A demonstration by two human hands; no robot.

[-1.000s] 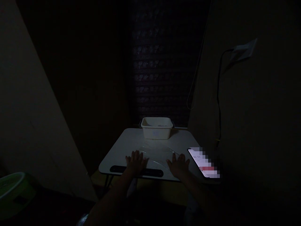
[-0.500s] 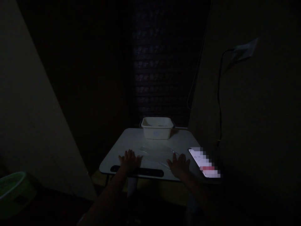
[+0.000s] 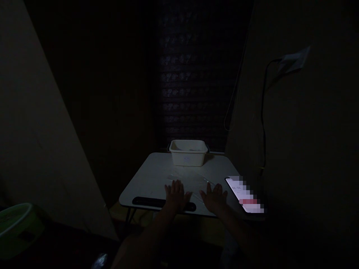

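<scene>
A clear, shiny plastic sheet or bag (image 3: 193, 180) lies flat on the white folding table (image 3: 146, 177); its outline is hard to make out in the dim light. My left hand (image 3: 176, 195) rests with spread fingers near the table's front edge, touching the left part of the plastic. At its right side, my right hand (image 3: 214, 197) lies with fingers apart on the plastic's right edge. Neither hand grips anything. Behind them, at the table's back, stands a white rectangular tub (image 3: 187, 158) with dark handles; its contents are unclear.
A lit phone (image 3: 242, 194) lies at the table's right edge. A black slot (image 3: 148, 202) runs along the front edge. A green basket (image 3: 21, 228) stands at lower left. A cable (image 3: 263, 119) hangs from the socket on the right wall.
My left hand has moved right across the table, closer to my right hand, uncovering the left end of the black slot. My right hand has stayed in nearly the same place.
</scene>
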